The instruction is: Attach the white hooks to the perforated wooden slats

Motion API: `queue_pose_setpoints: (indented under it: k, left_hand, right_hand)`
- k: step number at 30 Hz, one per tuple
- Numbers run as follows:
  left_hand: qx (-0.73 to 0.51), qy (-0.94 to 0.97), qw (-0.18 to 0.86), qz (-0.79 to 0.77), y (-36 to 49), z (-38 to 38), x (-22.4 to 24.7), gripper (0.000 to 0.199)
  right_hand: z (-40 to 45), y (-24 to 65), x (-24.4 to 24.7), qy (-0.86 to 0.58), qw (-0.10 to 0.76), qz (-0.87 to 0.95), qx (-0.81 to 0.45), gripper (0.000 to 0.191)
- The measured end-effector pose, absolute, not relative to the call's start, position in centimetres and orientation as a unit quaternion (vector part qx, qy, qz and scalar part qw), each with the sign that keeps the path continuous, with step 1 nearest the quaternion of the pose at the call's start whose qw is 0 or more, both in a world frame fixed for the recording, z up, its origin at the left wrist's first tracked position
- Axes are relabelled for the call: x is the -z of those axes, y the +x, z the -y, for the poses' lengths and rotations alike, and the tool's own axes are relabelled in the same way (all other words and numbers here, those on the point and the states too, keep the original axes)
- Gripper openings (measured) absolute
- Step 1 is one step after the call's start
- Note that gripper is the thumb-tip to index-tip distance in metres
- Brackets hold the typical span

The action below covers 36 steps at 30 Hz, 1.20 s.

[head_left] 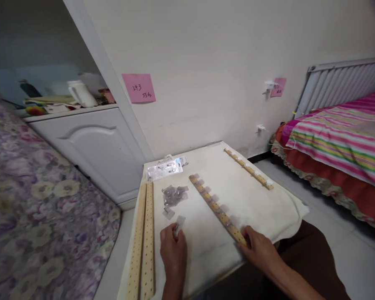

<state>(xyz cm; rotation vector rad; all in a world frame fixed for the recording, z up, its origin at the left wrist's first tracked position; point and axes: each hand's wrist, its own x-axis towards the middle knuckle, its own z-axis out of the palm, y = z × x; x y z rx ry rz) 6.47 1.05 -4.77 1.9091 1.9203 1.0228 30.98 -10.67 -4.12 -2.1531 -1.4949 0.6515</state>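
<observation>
My left hand (174,246) pinches a small clear plastic hook (180,221) above the table, just below a pile of similar clear hooks (173,196). Fingers of my right hand (253,246) grip the near end of a perforated wooden strip (214,206) that lies slanted across the table. Several clear hooks sit along that strip. Two more perforated wooden strips (148,237) lie side by side at the table's left edge. On the right, another wooden strip (248,167) carries several white pieces.
Clear plastic packaging (164,168) lies at the back left of the cloth-covered table (203,241). Behind it stand a wall and a white cabinet (96,146). A floral cloth (46,208) hangs at the left, and a bed (340,141) stands at the right.
</observation>
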Motion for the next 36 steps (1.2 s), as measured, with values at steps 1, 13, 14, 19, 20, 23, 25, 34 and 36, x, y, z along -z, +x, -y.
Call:
queue_pose_setpoints:
  k: [1, 13, 14, 19, 20, 23, 25, 34, 36]
  left_hand:
    - [-0.348, 0.655, 0.126, -0.659, 6.4, -1.1, 4.8, 0.023]
    - [-0.318, 0.659, 0.116, -0.671, 6.3, -1.5, 4.8, 0.023]
    - [-0.317, 0.66, 0.113, -0.672, 6.3, -1.5, 4.9, 0.023]
    - [-0.31, 0.662, 0.107, -0.674, 6.3, -1.8, 4.9, 0.026]
    - [-0.307, 0.663, 0.108, -0.675, 6.3, -1.8, 4.8, 0.027]
    - [-0.302, 0.663, 0.113, -0.675, 6.3, -2.0, 4.7, 0.028]
    - [-0.301, 0.661, 0.117, -0.677, 6.2, -2.1, 4.8, 0.03]
    - [-0.288, 0.652, 0.141, -0.687, 6.2, -2.2, 4.2, 0.032]
    - [-0.288, 0.649, 0.149, -0.688, 6.2, -2.2, 4.1, 0.032]
  right_hand:
    - [10.6, 31.3, 4.2, -0.779, 0.22, 0.54, -0.233, 0.012]
    - [9.7, 33.6, 4.4, -0.794, 0.227, 0.526, -0.202, 0.009]
    - [9.7, 33.7, 4.6, -0.793, 0.231, 0.527, -0.203, 0.009]
    - [9.6, 34.1, 4.9, -0.785, 0.258, 0.525, -0.204, 0.009]
    - [9.5, 34.2, 4.9, -0.785, 0.261, 0.523, -0.203, 0.009]
    - [9.2, 34.9, 4.7, -0.789, 0.266, 0.519, -0.193, 0.007]
    - [8.7, 35.7, 4.5, -0.796, 0.266, 0.513, -0.18, 0.006]
    - [5.3, 40.8, 3.6, -0.84, 0.243, 0.471, -0.112, 0.008]
    - [4.3, 41.7, 3.4, -0.847, 0.237, 0.463, -0.106, 0.008]
